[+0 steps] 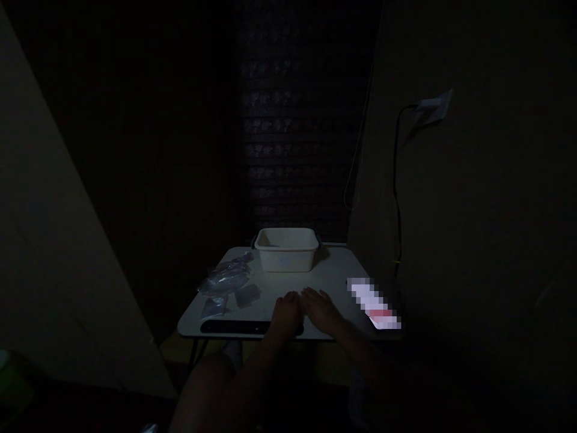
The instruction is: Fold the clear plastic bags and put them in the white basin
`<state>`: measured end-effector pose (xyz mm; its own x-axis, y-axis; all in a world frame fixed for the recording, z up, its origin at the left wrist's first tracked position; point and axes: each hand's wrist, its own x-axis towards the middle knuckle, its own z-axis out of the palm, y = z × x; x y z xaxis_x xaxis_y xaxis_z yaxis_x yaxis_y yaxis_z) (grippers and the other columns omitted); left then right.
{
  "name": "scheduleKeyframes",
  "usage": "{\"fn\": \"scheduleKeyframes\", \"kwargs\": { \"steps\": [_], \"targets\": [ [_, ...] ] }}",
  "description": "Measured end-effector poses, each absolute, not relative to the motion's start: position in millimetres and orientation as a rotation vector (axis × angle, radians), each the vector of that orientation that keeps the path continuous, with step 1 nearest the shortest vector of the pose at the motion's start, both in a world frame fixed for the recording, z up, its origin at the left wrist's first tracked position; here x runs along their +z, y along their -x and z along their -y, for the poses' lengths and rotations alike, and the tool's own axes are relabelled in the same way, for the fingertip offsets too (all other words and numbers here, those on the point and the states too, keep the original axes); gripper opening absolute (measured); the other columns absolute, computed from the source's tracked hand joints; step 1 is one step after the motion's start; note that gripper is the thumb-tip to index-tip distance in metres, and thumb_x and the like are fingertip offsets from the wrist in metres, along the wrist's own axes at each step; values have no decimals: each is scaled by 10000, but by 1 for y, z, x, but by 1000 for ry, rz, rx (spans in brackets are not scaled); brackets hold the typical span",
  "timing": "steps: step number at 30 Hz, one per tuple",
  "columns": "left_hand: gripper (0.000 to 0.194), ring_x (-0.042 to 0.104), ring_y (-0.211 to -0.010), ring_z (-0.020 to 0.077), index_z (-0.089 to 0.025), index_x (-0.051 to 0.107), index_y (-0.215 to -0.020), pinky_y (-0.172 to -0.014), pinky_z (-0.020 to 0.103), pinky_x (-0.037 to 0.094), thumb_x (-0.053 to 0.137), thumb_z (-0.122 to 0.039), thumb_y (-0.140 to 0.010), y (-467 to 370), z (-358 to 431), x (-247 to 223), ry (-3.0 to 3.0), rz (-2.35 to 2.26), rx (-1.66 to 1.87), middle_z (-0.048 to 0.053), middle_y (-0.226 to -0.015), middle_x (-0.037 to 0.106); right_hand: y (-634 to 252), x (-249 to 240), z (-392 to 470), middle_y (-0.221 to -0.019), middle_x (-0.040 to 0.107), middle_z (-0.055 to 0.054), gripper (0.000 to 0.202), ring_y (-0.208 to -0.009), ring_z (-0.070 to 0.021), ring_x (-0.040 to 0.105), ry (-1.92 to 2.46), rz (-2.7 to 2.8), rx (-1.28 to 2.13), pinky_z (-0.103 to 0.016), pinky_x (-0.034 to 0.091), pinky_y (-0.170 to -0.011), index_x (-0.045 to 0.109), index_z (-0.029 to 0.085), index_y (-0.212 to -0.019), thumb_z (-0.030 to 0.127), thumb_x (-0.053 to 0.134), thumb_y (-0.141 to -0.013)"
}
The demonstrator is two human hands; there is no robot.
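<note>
My left hand (286,314) rests over the near part of the white folding table (333,270), its fingers curled closed. Close beside it, my right hand (319,308) has its fingers bent and drawn together, pointing toward the left one. Whatever lies in either hand, if anything, is too dark and small to make out. Just beyond them stands a white plastic tub (286,260) with dark side handles. Left of my hands are a heap of clear plastic bags (228,276), a small dark packet (247,295) and a small clear bag (214,307).
A lit, blurred-out screen (374,304) lies at the table's right edge. Along the front edge runs a dark slot (234,327). A black cable (396,180) hangs from a wall socket (435,107). Dark blinds (288,132) are behind the table, with walls on both sides.
</note>
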<state>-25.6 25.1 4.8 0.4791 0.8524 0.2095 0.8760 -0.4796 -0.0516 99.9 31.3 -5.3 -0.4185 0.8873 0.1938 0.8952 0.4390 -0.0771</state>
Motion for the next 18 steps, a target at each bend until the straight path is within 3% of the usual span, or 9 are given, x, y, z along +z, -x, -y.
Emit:
{"fn": "scheduleKeyframes", "kwargs": {
  "steps": [4,8,18],
  "targets": [
    [391,211,-1079,216,-113,327,-1088,-790,412,250,239,-222,-723,25,-22,-2,2591,1510,-166,117,-1168,311,-97,-9,-29,-1245,172,-41,493,-1130,-147,75,1659,2448,19,-405,51,-880,209,157,-1173,378,43,-765],
    [443,158,-1106,216,-96,250,-1143,-814,470,185,162,-274,-746,26,-19,-6,2549,1651,-132,121,-1213,236,-97,-11,-27,-1251,142,-39,522,-1134,-142,45,1666,2504,68,-419,-8,-878,173,160,-1184,411,15,-755],
    [496,118,-1115,244,-85,227,-1159,-817,492,159,116,-343,-749,27,-23,-8,2473,1726,-116,128,-1227,192,-100,-11,-34,-1247,157,-37,506,-1129,-148,82,1665,2464,95,-432,50,-871,179,169,-1183,393,19,-759]
  ]
}}
